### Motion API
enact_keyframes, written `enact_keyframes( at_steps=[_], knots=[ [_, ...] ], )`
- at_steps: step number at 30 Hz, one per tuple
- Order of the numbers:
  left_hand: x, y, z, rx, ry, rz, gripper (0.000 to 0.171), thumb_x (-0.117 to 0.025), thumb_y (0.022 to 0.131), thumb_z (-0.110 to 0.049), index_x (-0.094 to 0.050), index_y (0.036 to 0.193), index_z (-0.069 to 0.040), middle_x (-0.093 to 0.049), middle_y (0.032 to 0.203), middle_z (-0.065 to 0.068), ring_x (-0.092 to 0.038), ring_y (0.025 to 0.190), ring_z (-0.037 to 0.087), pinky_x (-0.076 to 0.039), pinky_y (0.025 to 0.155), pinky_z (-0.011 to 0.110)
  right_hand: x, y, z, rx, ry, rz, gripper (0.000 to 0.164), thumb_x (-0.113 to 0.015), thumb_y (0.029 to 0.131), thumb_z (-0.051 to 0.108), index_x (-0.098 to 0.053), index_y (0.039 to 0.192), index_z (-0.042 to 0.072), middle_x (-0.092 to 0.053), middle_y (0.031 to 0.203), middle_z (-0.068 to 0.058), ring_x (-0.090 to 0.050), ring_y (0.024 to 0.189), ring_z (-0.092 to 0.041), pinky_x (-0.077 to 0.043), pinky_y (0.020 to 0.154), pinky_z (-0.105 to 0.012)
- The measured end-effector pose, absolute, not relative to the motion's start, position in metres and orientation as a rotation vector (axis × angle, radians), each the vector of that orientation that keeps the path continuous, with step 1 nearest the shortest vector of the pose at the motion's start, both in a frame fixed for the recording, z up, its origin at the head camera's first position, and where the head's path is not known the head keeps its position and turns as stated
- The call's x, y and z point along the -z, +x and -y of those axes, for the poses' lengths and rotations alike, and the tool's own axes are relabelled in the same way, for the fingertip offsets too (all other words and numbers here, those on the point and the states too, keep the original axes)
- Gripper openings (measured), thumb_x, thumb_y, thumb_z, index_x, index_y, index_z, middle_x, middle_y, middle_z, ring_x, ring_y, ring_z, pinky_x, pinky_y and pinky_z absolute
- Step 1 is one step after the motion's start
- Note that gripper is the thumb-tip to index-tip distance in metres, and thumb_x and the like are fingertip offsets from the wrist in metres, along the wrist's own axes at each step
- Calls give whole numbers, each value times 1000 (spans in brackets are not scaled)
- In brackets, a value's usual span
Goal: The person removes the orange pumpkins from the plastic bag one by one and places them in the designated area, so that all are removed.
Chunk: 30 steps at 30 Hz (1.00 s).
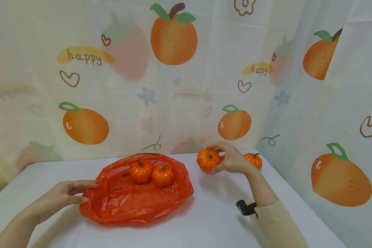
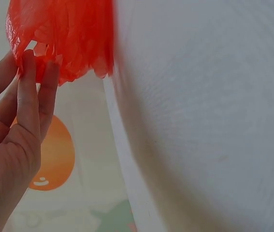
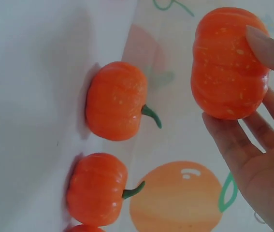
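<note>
A red plastic bag (image 1: 136,206) lies on the table with its mouth spread wide, and two small orange pumpkins (image 1: 163,175) with green stems rest inside it. My left hand (image 1: 57,198) pinches the left edge of the bag; in the left wrist view, the crumpled red plastic (image 2: 74,38) runs up from the fingertips. To the right of the bag, my right hand (image 1: 232,160) grips another pumpkin (image 1: 208,160) between thumb and fingers, holding it above the table. In the right wrist view, this pumpkin (image 3: 229,65) is turned with its stem out of sight.
Beyond the right hand, a pumpkin (image 1: 253,160) stands near the table's right edge, partly hidden by the wrist. The right wrist view shows further pumpkins (image 3: 117,101) in a row on the white table (image 3: 25,145). A fruit-print curtain (image 1: 186,93) hangs behind and at the right.
</note>
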<state>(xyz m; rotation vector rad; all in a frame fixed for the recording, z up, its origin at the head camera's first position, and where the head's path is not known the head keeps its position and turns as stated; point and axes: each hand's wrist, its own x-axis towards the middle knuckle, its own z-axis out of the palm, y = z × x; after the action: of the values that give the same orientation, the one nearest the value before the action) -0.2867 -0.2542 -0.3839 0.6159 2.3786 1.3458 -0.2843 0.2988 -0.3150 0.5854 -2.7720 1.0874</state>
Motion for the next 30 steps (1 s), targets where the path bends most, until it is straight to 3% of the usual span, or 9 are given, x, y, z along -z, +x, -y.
enact_keyframes(
  at_steps=[16, 30],
  knots=[
    [384, -286, 255, -1365, 649, -2369, 48, -62, 95, -15, -53, 139, -1, -59, 125, -34, -47, 111, -26, -46, 85, 10, 330, -281, -316, -1102, 453, 2932, 73, -88, 64, 14, -60, 131, 16, -58, 135, -5, -52, 127, -33, -49, 102, -52],
    [384, -285, 256, -1367, 648, -2375, 48, -63, 94, -15, -53, 140, -2, -58, 124, -35, -46, 111, -26, -46, 85, 9, 336, -279, -327, -1117, 508, 2993, 73, -83, 62, 1, -61, 129, 17, -57, 137, -8, -49, 129, -32, -48, 104, -52]
  ],
)
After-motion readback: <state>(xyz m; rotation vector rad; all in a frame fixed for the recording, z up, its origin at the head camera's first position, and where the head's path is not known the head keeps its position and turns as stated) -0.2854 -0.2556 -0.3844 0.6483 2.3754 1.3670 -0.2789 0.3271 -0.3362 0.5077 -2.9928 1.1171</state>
